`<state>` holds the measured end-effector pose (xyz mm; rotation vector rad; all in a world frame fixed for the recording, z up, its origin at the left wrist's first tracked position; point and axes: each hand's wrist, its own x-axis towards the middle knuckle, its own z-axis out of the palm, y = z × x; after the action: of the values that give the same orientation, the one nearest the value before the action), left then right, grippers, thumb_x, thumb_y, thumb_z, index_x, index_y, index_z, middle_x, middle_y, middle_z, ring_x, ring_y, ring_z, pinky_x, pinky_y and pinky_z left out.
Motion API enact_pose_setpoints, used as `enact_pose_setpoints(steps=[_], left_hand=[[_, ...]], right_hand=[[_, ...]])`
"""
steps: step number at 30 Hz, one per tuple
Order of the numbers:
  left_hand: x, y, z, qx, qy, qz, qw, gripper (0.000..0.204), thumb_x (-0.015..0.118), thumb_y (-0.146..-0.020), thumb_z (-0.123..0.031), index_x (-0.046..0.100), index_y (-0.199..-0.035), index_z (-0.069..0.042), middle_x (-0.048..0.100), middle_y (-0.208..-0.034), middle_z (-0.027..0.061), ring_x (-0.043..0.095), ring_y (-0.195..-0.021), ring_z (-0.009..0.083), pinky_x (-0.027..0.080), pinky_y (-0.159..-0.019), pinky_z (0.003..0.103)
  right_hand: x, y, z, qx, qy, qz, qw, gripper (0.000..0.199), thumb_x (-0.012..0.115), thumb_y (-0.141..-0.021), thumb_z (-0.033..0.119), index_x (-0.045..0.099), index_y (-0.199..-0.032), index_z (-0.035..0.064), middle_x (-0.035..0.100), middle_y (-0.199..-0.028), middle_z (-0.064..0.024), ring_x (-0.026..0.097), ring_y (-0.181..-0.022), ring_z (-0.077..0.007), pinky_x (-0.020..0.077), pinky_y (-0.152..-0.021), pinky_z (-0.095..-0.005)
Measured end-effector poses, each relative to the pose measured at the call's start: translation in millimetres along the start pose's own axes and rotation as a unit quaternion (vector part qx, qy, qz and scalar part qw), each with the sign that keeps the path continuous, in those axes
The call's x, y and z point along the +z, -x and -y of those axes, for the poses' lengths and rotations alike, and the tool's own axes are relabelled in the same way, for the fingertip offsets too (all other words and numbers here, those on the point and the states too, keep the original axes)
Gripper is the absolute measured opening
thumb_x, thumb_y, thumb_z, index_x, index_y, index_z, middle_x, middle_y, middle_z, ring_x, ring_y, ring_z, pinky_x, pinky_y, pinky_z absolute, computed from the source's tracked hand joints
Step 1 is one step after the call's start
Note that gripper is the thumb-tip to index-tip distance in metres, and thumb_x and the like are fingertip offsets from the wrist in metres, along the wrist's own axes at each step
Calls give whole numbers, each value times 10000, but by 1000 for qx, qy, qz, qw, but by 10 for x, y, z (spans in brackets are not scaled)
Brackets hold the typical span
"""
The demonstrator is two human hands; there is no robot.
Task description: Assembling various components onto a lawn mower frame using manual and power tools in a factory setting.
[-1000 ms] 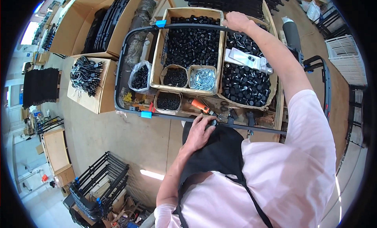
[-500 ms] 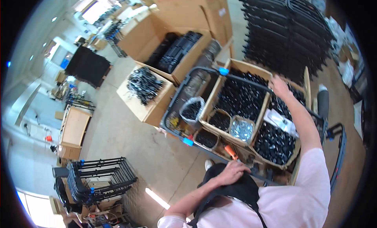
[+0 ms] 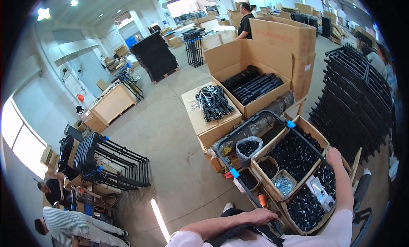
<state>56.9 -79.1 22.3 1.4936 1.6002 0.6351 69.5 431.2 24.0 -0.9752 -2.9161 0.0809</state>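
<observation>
Black frame (image 3: 307, 141): there it is, stretched right across the top of the parts box (image 3: 265, 182), a blue clip (image 3: 291, 124) on its far side!
Right hand (image 3: 335, 157): clenched round the frame's far side, at the parts box's right corner.
Left hand (image 3: 264, 216): in front of the parts box, fingers curled at the frame's near side; a firm grip? Cannot tell.
Orange tool (image 3: 262, 200): tucked in front of the parts box, near that left hand.
Cable bundle (image 3: 214, 103): heaped up beyond the parts box, to its left.
</observation>
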Motion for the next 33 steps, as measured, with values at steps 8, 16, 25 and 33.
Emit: enact_pose_setpoints(steps=[8,16,25,33], left_hand=[[254,-119,209,35,10,-3,999,273,591,-1039,-253,621,-1266,-103,660,-1088,174,645,-1091,391,520,-924,496],[153,-109,162,-111,134,-16,985,420,742,-934,-209,556,-1265,-27,648,-1055,172,660,-1007,300,538,-871,431],[-50,-100,-126,-95,14,74,993,391,564,-968,-185,697,-1336,-184,727,-1175,167,688,-1119,384,552,-931,493],[86,-145,15,-45,-4,57,997,410,579,-1033,-354,653,-1395,-176,721,-1188,179,692,-1120,392,556,-930,502]], right_hand=[[-438,63,313,7,67,108,992,380,648,-906,317,790,-975,-29,767,-1095,-258,744,-1085,-383,586,-969,-468],[-100,-69,-10,41,79,45,995,539,645,-927,498,787,-1030,-12,764,-1086,-252,741,-1067,-391,588,-949,-495],[-59,-120,25,30,92,53,994,540,608,-962,497,802,-969,-6,779,-1014,-239,771,-992,-363,611,-890,-479],[-568,-49,557,-18,159,170,972,445,757,-797,403,813,-1046,39,782,-1130,-198,754,-1098,-338,608,-927,-450]])
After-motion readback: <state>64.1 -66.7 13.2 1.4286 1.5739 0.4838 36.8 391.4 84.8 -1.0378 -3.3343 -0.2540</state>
